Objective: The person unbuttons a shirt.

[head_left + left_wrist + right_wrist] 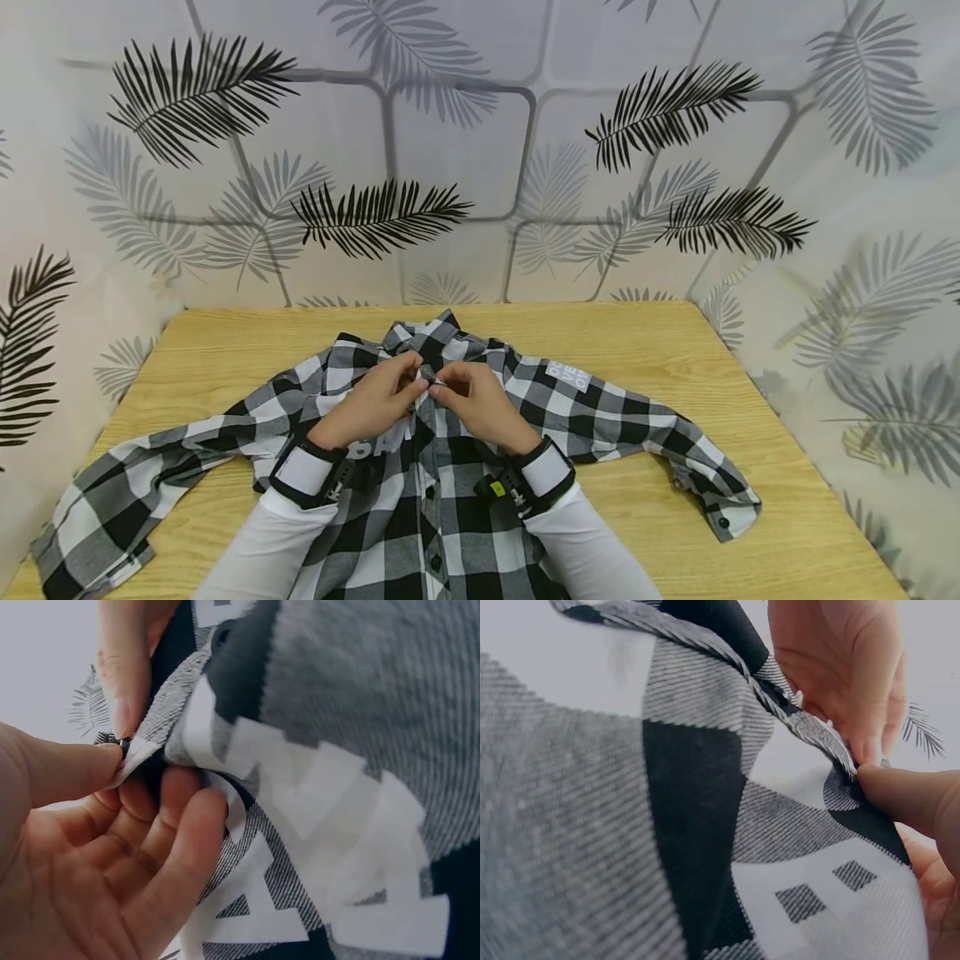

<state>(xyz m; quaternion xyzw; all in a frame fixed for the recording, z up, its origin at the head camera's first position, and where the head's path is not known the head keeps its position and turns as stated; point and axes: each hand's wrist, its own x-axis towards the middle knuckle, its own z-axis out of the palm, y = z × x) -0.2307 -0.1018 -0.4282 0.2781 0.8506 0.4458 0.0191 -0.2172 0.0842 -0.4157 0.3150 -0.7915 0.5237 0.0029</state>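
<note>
A black, white and grey checked shirt (386,517) lies front up with its collar at the far side. Both hands meet at the front placket, a little below the collar. My left hand (377,404) pinches the placket edge between thumb and fingers; its thumb presses beside a small dark button (124,745) in the left wrist view. From the other side my right hand (483,406) pinches the placket, thumb tip against the cloth edge. The fabric is lifted into a fold there, and the fingers partly hide the button. Lower down the placket sits another dark button (431,492).
The shirt lies on a wooden table (750,467). Its left-side sleeve (120,492) stretches to the near left corner, and the other sleeve (637,417) bends toward the right, with a buttoned cuff. Behind hangs a leaf-patterned cloth (465,158).
</note>
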